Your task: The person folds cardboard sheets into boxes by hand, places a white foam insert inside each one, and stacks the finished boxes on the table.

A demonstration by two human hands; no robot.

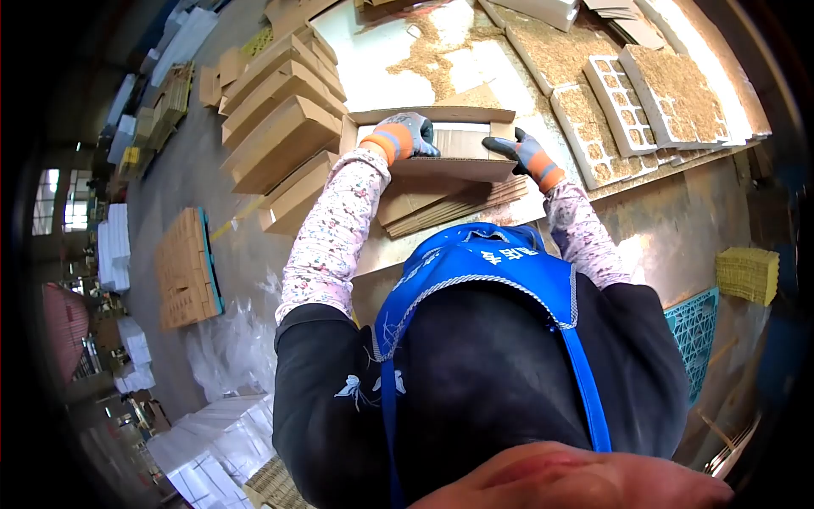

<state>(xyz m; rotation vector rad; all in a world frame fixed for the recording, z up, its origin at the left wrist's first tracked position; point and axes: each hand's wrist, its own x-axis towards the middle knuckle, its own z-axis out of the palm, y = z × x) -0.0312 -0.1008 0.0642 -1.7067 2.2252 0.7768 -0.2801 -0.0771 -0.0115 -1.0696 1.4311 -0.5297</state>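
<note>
An open cardboard box lies on the table in front of me, its side walls folded up and a brown cardboard piece inside it. My left hand, in a grey and orange work glove, is closed at the box's left end with the fingertips reaching inside. At the right end, my right hand in a matching glove grips the end wall, one digit pointing inward. Under the box, near my apron, lies a stack of flat cardboard sheets. The parts of both hands inside or behind the walls are hidden.
Several folded cardboard boxes stand in a row to the left. White moulded trays with brown crumbly fill lie at the right. Loose brown crumbs cover the back of the table. A pallet of cardboard is on the floor.
</note>
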